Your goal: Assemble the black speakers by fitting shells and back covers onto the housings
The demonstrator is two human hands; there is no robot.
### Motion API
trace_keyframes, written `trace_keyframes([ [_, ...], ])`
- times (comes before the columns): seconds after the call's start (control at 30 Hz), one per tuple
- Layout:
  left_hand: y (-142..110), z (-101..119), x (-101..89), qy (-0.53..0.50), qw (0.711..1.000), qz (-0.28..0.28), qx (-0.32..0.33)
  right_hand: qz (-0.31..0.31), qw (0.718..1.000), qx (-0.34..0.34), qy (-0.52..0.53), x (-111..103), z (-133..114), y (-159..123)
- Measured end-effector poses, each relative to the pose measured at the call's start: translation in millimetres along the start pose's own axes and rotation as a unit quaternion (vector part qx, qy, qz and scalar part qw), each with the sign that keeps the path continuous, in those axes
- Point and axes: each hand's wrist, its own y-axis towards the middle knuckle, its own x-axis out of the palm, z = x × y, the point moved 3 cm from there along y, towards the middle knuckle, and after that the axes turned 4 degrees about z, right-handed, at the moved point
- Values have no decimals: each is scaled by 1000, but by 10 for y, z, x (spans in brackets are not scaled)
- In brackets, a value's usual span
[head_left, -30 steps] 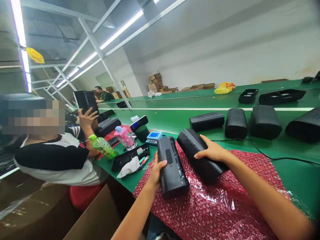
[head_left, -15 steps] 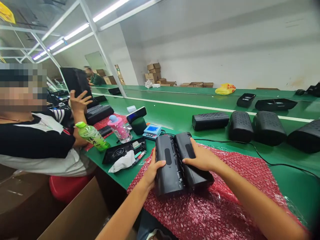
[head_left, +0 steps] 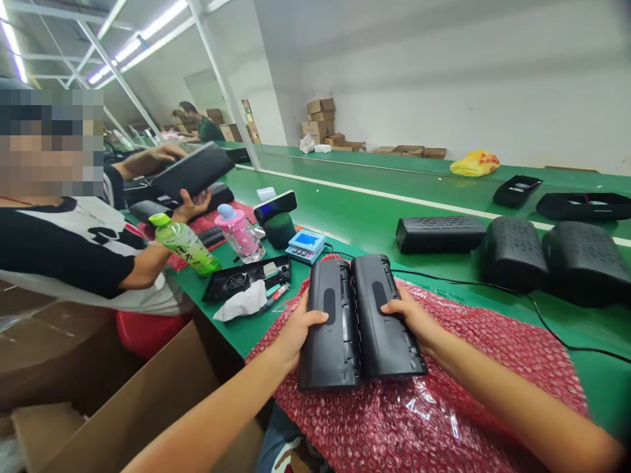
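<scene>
Bubble wrap (head_left: 365, 427) across a green workbench (head_left: 345, 217), left hand (head_left: 297, 332) clasping one black casing (head_left: 325, 358), right hand (head_left: 415, 315) gripping a second casing (head_left: 387, 345) close alongside.

Grn bench (head_left: 345, 220), red bubble wrap (head_left: 517, 345), blk casings (head_left: 438, 236)

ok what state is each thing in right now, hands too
left hand, gripping left housing
right hand, gripping right housing
left housing, held, oval panel up
right housing, held, oval panel up
red bubble wrap, spread out
blue device, screen lit
green bottle, capped
pink bottle, lid on
</scene>
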Motion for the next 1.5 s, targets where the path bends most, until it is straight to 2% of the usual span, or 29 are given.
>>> trace_keyframes([
  [0.13,8,12,7,23,1000,13,-16,7,1000,10,8,-20,20,27],
  [0.3,-18,80,26,42,997,34,-55,7,999,25,-36,-61,18,58],
  [0.53,-6,91,16,48,998,34,-39,9,998,43,-34,-48,-24,30],
  [0.9,-15,31,-8,46,997,49,-40,27,997,63,-36,-134,80,86],
  [1.5,-15,33,1,68,996,45,-30,22,999,12,-38,-107,51,115],
])
